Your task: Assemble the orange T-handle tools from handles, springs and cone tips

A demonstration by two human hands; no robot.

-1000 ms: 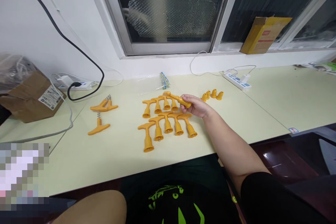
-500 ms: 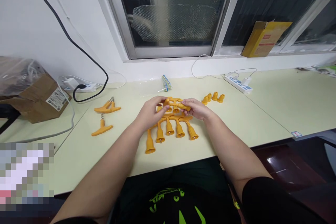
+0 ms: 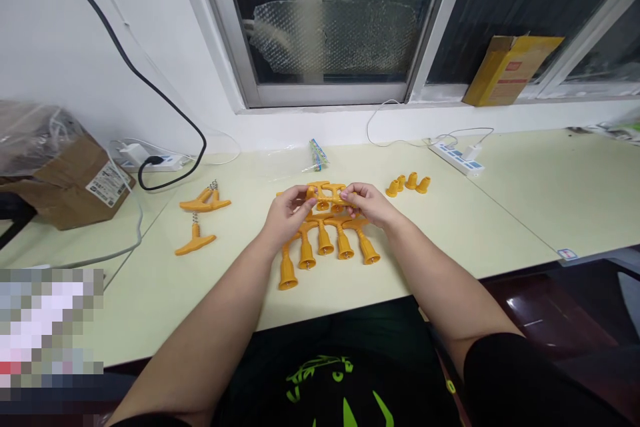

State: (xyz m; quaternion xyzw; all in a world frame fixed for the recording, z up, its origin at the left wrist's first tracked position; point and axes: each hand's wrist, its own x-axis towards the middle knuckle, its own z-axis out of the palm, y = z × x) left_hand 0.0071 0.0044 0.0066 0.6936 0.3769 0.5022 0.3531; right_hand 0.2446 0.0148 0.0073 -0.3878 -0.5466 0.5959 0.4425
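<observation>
My left hand (image 3: 286, 215) is closed, thumb and fingers pinching the crossbar end of a yellow corkscrew (image 3: 327, 200); my right hand (image 3: 373, 205) is clamped on its other end. The piece lies roughly level between the two, above the far part of the group on the table (image 3: 510, 213). Right fingers cover most of that end, so I cannot tell how fully it is assembled, nor see any spiral. Step in hand, by my judgement: working handle and sleeve together, or checking their fit, two-handed. Next move calls for both grips kept firm, the parts held in one line, and enough height to clear the pieces below. Just nearer me than the hands: five sleeved corkscrews (image 3: 325, 238) in a row, bell mouths toward me, small metal tips showing in some. Behind them, a back row (image 3: 338, 188), partly hidden by my hands; count not possible. To the right, apart from the group: four loose sleeves (image 3: 411, 180). To the left, well apart: three bare handles (image 3: 195, 243), spirals exposed and pointing away from me. Farther out: a clear bag (image 3: 319, 155) beyond the back row, a power strip (image 3: 456, 159) past the sleeves, a carton (image 3: 60, 180) at far left.
</observation>
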